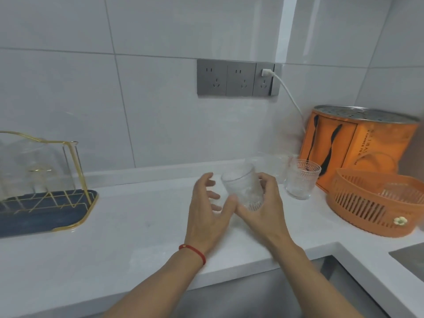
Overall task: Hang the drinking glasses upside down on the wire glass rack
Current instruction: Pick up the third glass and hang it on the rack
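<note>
My right hand grips a clear ribbed drinking glass above the counter's middle, tilted with its mouth up and to the left. My left hand, with a red string at the wrist, is beside the glass with fingers spread and holds nothing. A second patterned glass stands upright to the right. The gold wire glass rack on a dark blue tray is at the far left, with blurred glasses hanging on it. Another glass lies in the orange basket.
An orange slotted plastic basket sits at the right, in front of an orange round container with a metal lid. Grey wall sockets hold a white plug and cord. A sink edge shows at the lower right. The white counter runs between rack and basket.
</note>
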Demonstrator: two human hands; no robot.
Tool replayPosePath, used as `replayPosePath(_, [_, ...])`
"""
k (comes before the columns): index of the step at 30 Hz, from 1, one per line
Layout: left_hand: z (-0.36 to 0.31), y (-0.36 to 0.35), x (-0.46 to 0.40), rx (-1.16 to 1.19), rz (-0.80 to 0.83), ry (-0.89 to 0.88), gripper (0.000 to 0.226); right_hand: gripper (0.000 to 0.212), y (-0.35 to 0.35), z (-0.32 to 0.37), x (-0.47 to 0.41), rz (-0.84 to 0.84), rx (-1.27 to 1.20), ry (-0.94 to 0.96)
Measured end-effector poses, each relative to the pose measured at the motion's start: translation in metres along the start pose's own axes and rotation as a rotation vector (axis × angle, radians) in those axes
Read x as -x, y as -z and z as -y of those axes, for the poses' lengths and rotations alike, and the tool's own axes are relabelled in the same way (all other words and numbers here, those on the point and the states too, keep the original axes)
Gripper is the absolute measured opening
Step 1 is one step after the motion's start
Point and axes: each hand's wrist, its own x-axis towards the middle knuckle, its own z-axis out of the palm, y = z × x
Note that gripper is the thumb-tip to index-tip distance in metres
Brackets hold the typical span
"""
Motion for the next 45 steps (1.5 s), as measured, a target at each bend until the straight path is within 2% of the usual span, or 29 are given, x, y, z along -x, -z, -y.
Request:
replayPosePath(3, [-0.003,0.025,0.003,0.076,-0.039,0.074,0.072,0.077,-0.020,0.017,0.020,0.123,-0.018,0.143])
replayPosePath(5, [-0.003,0.048,0.004,0.102,-0.085,0.146,0.067,0.078,-0.037,0.029,0.030,0.192,-0.057,0.156])
replayPosePath(8, [-0.003,0.084,0.005,0.260,-0.157,0.292,0.056,0.074,-0.057,0.047,0.038,0.335,-0.247,0.010])
replayPosePath(10, [-0.004,0.108,0.007,0.370,-0.181,0.333,0.053,0.061,-0.072,0.059,0.040,0.451,-0.429,-0.161])
replayPosePath(12, [-0.005,0.126,0.011,0.365,-0.207,0.351,0.050,0.051,-0.086,0.071,0.038,0.517,-0.531,-0.292])
replayPosePath(14, [-0.004,0.149,0.015,0.333,-0.205,0.352,0.045,0.040,-0.102,0.086,0.038,0.552,-0.587,-0.338])
replayPosePath(16, [-0.001,0.176,0.019,0.226,-0.178,0.324,0.039,0.025,-0.116,0.100,0.038,0.551,-0.616,-0.339])
replayPosePath(18, [0.005,0.209,0.025,-0.015,-0.176,0.256,0.029,0.017,-0.125,0.112,0.037,0.513,-0.579,-0.296])
replayPosePath(21, [0.026,0.267,0.031,-0.528,-0.230,0.218,0.024,0.025,-0.136,0.132,0.032,0.477,-0.429,-0.178])
replayPosePath(23, [0.042,0.302,0.037,-0.911,-0.201,0.241,0.024,0.030,-0.145,0.151,0.027,0.450,-0.395,-0.080])
replayPosePath(25, [0.058,0.324,0.044,-1.084,-0.142,0.256,0.036,0.033,-0.161,0.173,0.017,0.389,-0.379,-0.001])
replayPosePath(31, [0.077,0.330,0.052,-1.070,-0.009,0.233,0.053,0.054,-0.223,0.228,-0.049,0.203,-0.320,0.122])
replayPosePath(41, [0.087,0.329,0.052,-1.075,0.062,0.242,0.054,0.047,-0.276,0.266,-0.123,0.388,-0.158,0.174])
replayPosePath(45, [0.088,0.329,0.052,-1.065,0.064,0.254,0.052,0.042,-0.285,0.273,-0.133,0.371,-0.165,0.159])
